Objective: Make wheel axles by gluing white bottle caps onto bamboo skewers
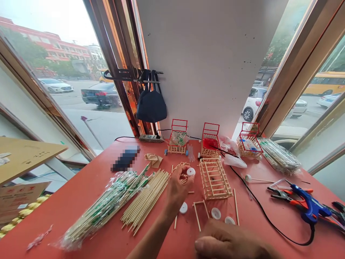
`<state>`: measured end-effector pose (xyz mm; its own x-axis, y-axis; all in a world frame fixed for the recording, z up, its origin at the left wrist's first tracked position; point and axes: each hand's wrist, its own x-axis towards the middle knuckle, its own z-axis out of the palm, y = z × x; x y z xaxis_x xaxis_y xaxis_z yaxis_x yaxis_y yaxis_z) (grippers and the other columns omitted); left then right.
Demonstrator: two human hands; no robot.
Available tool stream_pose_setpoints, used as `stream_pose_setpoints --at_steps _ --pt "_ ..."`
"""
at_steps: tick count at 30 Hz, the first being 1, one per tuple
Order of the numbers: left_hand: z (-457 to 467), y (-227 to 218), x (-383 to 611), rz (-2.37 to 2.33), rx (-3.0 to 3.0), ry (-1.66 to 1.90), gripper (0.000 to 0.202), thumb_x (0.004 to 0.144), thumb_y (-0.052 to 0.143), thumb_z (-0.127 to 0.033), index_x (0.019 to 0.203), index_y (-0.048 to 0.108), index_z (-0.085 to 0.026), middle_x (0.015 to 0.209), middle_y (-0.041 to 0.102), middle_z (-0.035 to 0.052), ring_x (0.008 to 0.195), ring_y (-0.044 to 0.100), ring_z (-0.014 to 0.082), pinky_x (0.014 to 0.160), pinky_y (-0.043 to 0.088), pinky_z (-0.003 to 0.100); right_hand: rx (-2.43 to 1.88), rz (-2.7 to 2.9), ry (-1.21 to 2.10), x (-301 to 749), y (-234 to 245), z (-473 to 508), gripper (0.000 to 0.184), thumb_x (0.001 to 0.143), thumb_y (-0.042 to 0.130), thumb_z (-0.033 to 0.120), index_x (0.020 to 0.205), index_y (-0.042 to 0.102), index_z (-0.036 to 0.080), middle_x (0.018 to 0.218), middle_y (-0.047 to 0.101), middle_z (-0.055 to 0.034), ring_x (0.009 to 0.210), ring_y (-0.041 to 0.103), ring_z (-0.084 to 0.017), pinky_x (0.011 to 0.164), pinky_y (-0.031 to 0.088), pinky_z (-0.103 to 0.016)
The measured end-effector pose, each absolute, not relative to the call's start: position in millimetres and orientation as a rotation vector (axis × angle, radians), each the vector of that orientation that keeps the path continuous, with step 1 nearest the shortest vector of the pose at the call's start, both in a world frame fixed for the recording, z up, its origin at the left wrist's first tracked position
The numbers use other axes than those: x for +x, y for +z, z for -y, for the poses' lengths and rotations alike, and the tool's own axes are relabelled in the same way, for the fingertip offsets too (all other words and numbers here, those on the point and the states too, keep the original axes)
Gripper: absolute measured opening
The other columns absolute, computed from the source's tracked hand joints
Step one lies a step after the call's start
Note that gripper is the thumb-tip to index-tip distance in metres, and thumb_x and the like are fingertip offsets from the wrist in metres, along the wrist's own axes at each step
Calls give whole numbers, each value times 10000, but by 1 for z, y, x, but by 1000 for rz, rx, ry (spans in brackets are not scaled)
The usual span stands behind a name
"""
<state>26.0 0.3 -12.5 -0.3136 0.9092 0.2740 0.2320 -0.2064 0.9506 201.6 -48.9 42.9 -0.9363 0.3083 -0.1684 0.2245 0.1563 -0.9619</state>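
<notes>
My left hand (176, 189) reaches out over the red table (81, 194) and pinches a small white wheel (191, 171) between its fingertips. Just right of it lies a stick-built wooden cage frame (215, 178). Three more white wheels (183, 207) (216, 213) (229, 220) and a U-shaped stick frame (200, 211) lie on the table nearer to me. My right hand (229, 242) sits at the bottom edge, close to the camera, fingers curled under; anything in it is hidden.
Loose bamboo sticks (145, 199) and a plastic-wrapped bundle (105, 205) lie left. A blue glue gun (309, 207), its black cable (258, 203) and orange pliers (285, 194) lie right. Three red-framed stick carts (178, 138) (210, 142) (249, 142) stand by the wall, under a hanging dark bag (151, 102).
</notes>
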Motion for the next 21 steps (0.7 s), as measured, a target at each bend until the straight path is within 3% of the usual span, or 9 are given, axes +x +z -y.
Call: stream_pose_setpoints --at_steps 4,9,12,14,16,18,21 --pt "0 -12 25 -1502 1382 1562 217 798 663 -273 986 729 -188 957 775 73 871 724 221 771 563 315 -675 2462 1740 223 49 62 685 995 359 738 732 648 175 648 494 15 590 431 -117 565 392 -221" --pt "4 -8 22 -1509 1407 1525 230 800 663 -306 987 733 -193 938 777 67 835 718 223 767 566 330 -1096 2232 1412 299 48 76 614 1024 370 674 858 723 200 727 655 -37 643 602 -156 658 491 -247" --pt "6 -5 19 -1526 1403 1506 259 800 682 -343 1010 732 -199 945 775 64 813 709 224 776 565 346 -1489 1939 937 371 38 79 559 976 449 673 817 729 216 668 665 -55 605 628 -201 594 524 -277" --pt "7 -5 18 -1522 1400 1499 275 797 689 -371 1009 732 -201 945 774 63 840 712 235 801 565 358 -1742 1729 596 419 32 83 541 868 528 731 822 747 238 693 709 -79 594 655 -247 566 546 -328" --pt "7 -7 17 -1518 1387 1503 304 796 685 -396 1025 728 -201 992 775 72 873 715 244 813 566 366 -1981 1501 304 459 27 91 552 827 482 739 777 752 260 714 739 -111 540 656 -279 527 537 -387" --pt "7 -10 16 -1508 1380 1494 347 788 690 -419 1051 727 -196 1015 776 80 898 720 252 830 567 372 -2124 1350 169 485 24 101 461 861 486 625 842 765 259 818 789 -163 608 702 -315 583 549 -417" --pt "7 -13 15 -1548 1358 1495 415 748 722 -462 1062 737 -192 1032 783 81 914 730 258 837 574 368 -2352 1288 -74 506 20 112 423 844 462 575 805 730 249 757 790 -170 618 708 -351 542 496 -413"
